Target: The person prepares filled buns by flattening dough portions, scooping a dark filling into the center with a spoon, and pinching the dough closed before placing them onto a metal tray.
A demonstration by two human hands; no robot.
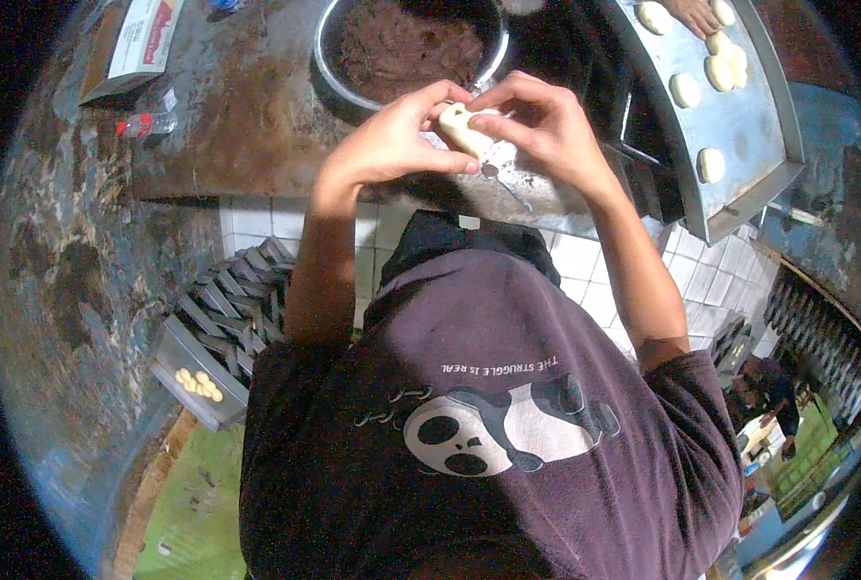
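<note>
A piece of pale, soft dough [462, 132] is held up over the near edge of the worktable. My left hand [397, 135] cups it from the left, thumb beneath and fingers at the top. From the other side my right hand [546, 121] pinches its upper edge between thumb and fingers. Whether anything is inside the dough cannot be seen. Just beyond my hands stands a round metal bowl [326, 72] of dark brown paste [406, 48]. Below the dough lies a thin metal utensil [513, 191] with a dark smear at its upper end.
At the right a metal tray [759, 116] carries several dough pieces [685, 90]; another person's hand [693, 14] touches some there. A cardboard box [141, 43] and a small plastic bottle [145, 125] lie at the left. Stacked metal trays [223, 314] stand low left, with dough in one.
</note>
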